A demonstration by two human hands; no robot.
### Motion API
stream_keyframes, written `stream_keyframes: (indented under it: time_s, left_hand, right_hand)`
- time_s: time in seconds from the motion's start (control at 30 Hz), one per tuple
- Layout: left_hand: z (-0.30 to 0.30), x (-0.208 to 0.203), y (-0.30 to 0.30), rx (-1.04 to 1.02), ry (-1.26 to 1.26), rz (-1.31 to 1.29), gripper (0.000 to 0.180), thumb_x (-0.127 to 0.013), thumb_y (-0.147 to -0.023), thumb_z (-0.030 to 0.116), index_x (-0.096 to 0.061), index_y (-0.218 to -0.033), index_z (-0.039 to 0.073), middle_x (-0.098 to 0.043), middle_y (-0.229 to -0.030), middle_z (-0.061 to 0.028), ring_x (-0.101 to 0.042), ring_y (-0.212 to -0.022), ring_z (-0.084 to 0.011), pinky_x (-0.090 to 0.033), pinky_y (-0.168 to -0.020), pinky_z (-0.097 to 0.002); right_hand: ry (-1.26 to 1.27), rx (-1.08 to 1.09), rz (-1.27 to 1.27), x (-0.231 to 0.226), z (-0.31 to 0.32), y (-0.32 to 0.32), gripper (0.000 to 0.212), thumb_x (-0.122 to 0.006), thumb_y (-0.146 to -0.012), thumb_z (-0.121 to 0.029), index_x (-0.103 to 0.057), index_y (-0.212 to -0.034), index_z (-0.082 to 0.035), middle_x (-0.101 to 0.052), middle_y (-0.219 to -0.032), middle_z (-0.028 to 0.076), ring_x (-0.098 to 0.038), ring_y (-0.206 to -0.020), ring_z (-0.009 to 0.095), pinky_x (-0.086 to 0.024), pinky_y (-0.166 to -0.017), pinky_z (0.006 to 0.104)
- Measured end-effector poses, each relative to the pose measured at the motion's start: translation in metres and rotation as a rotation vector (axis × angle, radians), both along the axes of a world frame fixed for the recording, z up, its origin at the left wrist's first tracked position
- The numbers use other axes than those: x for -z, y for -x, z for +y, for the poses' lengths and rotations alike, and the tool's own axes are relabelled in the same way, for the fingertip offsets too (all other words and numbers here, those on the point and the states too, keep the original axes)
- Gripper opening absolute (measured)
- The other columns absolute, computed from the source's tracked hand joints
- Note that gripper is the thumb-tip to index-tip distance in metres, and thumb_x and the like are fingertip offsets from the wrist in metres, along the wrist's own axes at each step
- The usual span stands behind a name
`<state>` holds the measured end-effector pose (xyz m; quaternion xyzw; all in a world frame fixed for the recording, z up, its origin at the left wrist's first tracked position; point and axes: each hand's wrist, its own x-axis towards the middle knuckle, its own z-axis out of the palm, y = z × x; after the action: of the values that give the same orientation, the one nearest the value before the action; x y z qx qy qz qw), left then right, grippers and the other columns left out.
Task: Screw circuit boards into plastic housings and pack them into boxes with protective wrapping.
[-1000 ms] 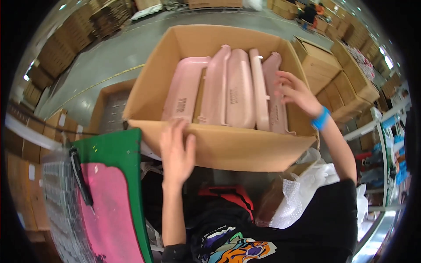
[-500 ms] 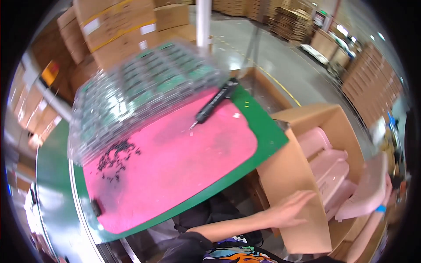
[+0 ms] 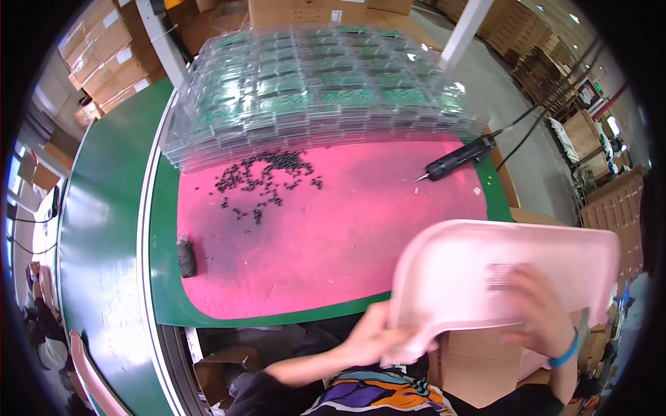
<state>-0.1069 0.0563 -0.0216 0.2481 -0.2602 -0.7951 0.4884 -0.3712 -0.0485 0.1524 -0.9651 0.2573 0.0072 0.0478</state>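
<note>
Head view: the pink cover (image 3: pixel 451 274), half a second ago held beside the carton (image 3: pixel 479 371) by the right hand (image 3: pixel 538 312) alone, is now held over the near right corner of the green counter (image 3: pixel 107 201). Its lower left corner is closed in the left hand's (image 3: pixel 378 336) grip; the right's, blurred against its face, cannot be told. Both hands are thus occupied. Beyond, black bits (image 3: pixel 277 165) are scattered on a pink mat (image 3: pixel 340 243), clear trays (image 3: pixel 312 87) stacked, boxes (image 3: pixel 107 45) piled.

Smooth plastic panel (image 3: pixel 458 277), glossy plastic trays (image 3: pixel 316 87)
</note>
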Motion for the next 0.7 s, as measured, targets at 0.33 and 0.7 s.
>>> stream_keyframes:
  time_s: [0.33,0.7]
  left_hand:
    - [0.060,-0.041,-0.080,-0.569,-0.036,-0.816,0.055,-0.060,-0.093,0.013,-0.044,-0.140,-0.009,-0.070,-0.085,-0.0157,-0.069,-0.071,-0.0205,-0.053,-0.069,-0.0301]
    - [0.026,0.010,-0.112,-0.924,0.449,-1.324,0.033,-0.058,-0.072,-0.006,-0.074,-0.100,0.000,-0.052,-0.052,0.0004,-0.044,-0.040,-0.0103,-0.031,-0.042,-0.0275]
  right_hand:
    - [0.130,-0.692,0.020,0.094,-0.055,-0.109,0.011,-0.064,-0.068,-0.019,-0.059,-0.073,-0.011,-0.061,-0.095,0.006,-0.059,-0.110,0.028,-0.053,-0.092,0.0389]
    - [0.123,-0.236,-0.488,0.029,-0.290,-0.280,0.014,-0.058,-0.092,-0.009,-0.057,-0.103,0.000,-0.063,-0.095,0.016,-0.063,-0.090,0.033,-0.051,-0.082,0.0401]
